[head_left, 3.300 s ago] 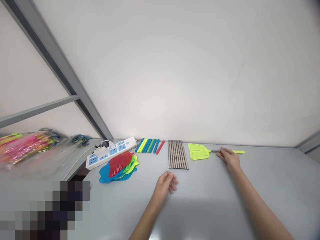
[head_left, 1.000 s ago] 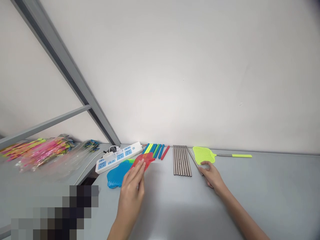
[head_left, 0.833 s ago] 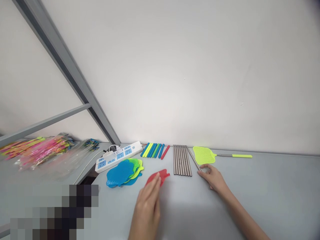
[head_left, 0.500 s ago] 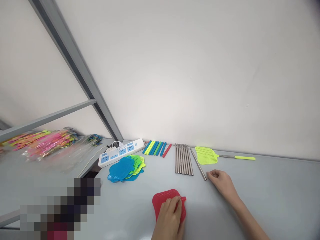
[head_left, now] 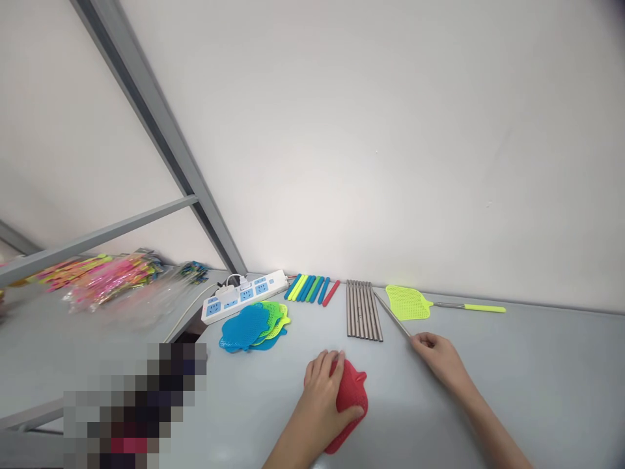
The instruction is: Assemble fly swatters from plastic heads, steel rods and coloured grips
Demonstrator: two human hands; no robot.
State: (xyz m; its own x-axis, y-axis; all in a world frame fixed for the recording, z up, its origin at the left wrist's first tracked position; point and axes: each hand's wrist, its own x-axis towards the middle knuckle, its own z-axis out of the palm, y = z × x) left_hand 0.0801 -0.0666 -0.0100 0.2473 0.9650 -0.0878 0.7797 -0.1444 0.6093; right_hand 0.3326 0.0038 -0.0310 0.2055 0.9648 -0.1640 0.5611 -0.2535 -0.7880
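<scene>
My left hand (head_left: 325, 397) grips a red fly swatter head (head_left: 352, 394) low over the table, its fingers and thumb spread across the mesh. The head's short neck points up and right. Between thumb and fingers of my right hand (head_left: 437, 355) is the near end of a metal rod (head_left: 393, 316), which slants away to the upper left. Beside it lies a row of several similar metal rods (head_left: 364, 311). A yellow-green fly swatter (head_left: 409, 303) with a metal shaft and matching handle rests behind my right hand.
Blue, green and yellow swatter heads (head_left: 247, 326) lie stacked at the left. Several coloured handles (head_left: 307, 288) are lined up near the wall, beside a white power strip (head_left: 247, 296). Plastic-wrapped bundles (head_left: 114, 277) lie on another surface at far left, behind a grey metal frame (head_left: 176, 163).
My right hand has closed on the near end of the single rod. My left hand has shifted its grip on the red swatter head, which is now turned. The view has shifted slightly.
</scene>
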